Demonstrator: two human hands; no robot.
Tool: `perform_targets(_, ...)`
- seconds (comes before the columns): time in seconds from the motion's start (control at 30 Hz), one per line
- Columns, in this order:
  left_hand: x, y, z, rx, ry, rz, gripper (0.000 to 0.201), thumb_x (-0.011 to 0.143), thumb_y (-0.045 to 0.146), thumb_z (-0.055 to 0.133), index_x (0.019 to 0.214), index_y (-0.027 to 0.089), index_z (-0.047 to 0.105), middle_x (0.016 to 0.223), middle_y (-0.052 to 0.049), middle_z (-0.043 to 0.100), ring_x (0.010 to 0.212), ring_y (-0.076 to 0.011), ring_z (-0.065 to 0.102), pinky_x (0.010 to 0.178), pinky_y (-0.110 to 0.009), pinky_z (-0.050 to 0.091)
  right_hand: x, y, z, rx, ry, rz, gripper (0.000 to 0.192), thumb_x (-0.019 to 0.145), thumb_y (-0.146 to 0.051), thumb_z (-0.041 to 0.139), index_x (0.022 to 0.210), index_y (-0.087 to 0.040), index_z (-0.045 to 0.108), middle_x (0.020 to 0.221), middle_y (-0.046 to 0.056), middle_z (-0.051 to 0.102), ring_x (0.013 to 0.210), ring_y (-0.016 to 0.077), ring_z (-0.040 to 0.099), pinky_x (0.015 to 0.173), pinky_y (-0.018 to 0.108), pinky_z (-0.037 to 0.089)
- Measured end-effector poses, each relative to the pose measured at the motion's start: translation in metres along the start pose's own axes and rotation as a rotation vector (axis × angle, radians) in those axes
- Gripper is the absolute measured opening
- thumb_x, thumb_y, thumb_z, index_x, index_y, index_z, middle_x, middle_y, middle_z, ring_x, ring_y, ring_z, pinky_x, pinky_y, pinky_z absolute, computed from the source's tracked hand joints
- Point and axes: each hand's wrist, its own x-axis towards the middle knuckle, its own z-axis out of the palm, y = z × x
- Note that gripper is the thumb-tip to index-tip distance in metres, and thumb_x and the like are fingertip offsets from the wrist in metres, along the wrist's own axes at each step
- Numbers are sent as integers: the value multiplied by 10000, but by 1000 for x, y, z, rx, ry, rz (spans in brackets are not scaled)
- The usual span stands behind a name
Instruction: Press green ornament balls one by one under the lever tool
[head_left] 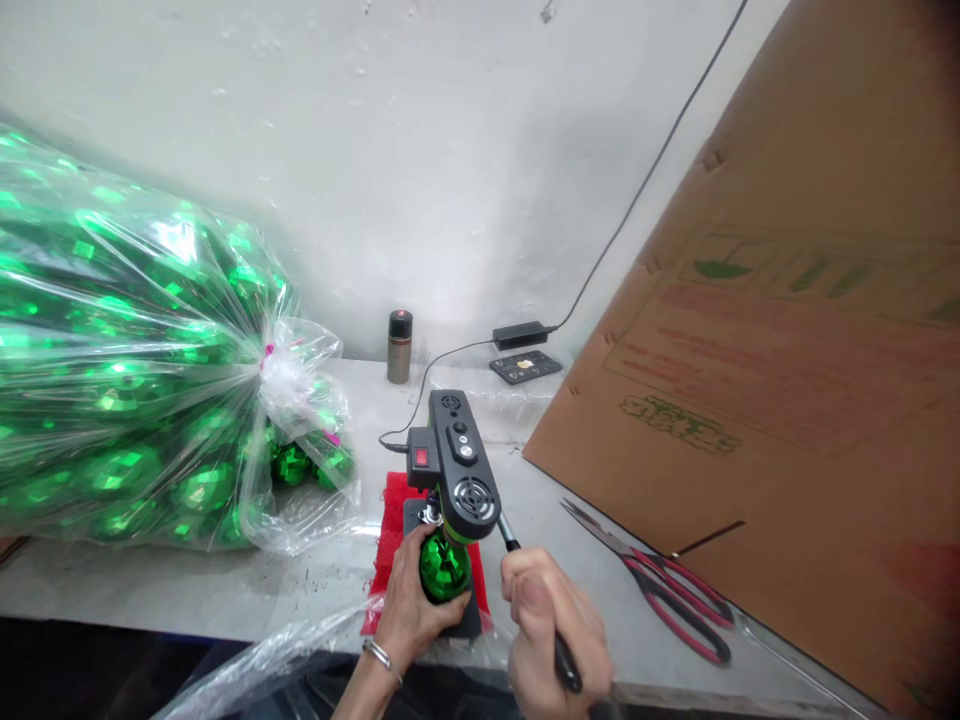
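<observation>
One view only, from a camera on the person's head. It looks forward and down across a table (225, 590) toward a white wall (420, 150). It sits close: both hands (551, 615) fill the bottom edge, just below the lens, with a small press (459, 465) at centre. A cardboard sheet (787, 350) closes off the right side.
</observation>
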Motion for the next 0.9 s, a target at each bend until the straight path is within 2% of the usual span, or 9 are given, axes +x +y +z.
perform_targets(0.2,0,-1,0,13,-8,23,781,667,298,867,1397,176,615,1314,-167,731,1247,-387,710,1132,-611,557,-23,14,4,-8,25,-100,305,1004,-14,420,781,-211,490,676,-30,547,565,96,514,562,267,410)
perform_targets(0.5,0,-1,0,15,22,45,775,642,283,879,1371,180,638,1275,-161,759,1196,-387,736,1083,-606,594,-24,17,4,-7,34,-116,311,1037,-62,400,774,-219,452,687,-32,526,570,94,476,574,267,399)
perform_targets(0.67,0,-9,2,43,32,39,772,646,311,889,1371,191,652,1318,-147,748,1242,-388,720,1100,-597,598,-39,22,6,-50,7,-159,317,1060,-82,387,789,-225,470,671,-42,537,550,99,511,657,289,495)
perform_targets(0.77,-1,-13,3,31,18,42,787,651,302,895,1388,185,645,1332,-156,740,1245,-388,718,1113,-595,590,-32,15,4,-27,39,-97,330,1064,-75,392,776,-225,453,668,-41,509,550,92,493,631,271,456)
perform_targets(0.9,-2,-11,3,-3,30,31,793,653,287,885,1394,164,631,1317,-170,738,1242,-403,720,1115,-617,582,2,-4,-1,31,-12,76,302,1043,-32,453,806,-214,493,682,-35,500,566,80,487,539,237,376)
